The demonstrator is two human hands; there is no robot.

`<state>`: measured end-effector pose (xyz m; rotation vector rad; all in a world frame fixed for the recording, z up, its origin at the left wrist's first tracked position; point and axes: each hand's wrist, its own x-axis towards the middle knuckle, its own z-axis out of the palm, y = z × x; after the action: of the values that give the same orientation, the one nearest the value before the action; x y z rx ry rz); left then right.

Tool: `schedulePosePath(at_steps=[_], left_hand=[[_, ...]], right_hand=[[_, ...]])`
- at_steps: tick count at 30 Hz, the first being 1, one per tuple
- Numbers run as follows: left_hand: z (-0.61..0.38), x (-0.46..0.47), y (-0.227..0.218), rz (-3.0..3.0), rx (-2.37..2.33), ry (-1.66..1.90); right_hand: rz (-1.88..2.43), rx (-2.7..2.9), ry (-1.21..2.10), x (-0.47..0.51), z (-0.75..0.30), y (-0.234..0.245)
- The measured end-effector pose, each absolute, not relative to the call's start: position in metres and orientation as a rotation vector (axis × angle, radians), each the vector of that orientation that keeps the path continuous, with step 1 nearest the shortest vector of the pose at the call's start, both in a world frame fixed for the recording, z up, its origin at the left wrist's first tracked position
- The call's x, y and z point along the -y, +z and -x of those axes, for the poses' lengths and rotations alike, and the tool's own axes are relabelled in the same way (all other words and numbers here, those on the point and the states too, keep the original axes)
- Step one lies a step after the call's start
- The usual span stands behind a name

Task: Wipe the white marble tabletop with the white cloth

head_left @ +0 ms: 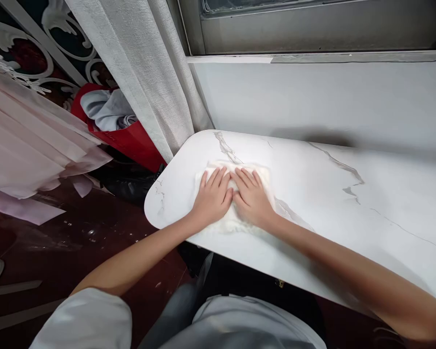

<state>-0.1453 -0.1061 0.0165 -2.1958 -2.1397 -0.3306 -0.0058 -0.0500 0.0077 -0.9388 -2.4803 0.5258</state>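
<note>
A cream-white cloth (236,220) lies spread on the white marbled tabletop (305,184), towards its rounded left end. My left hand (212,196) rests flat on the cloth, fingers stretched out and pointing away from me. Beside it my right hand (252,196) also lies flat on the cloth, its fingers extended. The two thumbs come close together at the middle. Part of the cloth is hidden beneath both palms.
Behind the table stands a white wall (312,102) below a metal window frame (276,34). A pale curtain (148,63) hangs at the table's left end. Further left are a red bag (131,143) with folded grey clothes (111,109) and pink fabric (32,131) above a dark red floor (105,232).
</note>
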Motion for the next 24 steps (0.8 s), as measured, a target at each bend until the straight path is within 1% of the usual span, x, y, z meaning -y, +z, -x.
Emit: schedulePosePath(at_steps=[6, 12, 16, 24], left_hand=[[0.162, 0.024, 0.016, 2.237, 2.130, -0.342], [0.171, -0.037, 0.017, 2.270, 2.135, -0.370], [0.167, -0.068, 0.017, 2.290, 2.141, -0.406], [0.155, -0.103, 0.018, 2.259, 2.158, -0.467]], right_hand=[[1.070, 2.469, 0.321, -0.019, 0.029, 0.006], [1.191, 2.422, 0.224, -0.070, 0.043, 0.005], [1.265, 2.411, 0.172, -0.098, 0.041, 0.004], [1.228, 2.387, 0.155, -0.142, 0.032, -0.004]])
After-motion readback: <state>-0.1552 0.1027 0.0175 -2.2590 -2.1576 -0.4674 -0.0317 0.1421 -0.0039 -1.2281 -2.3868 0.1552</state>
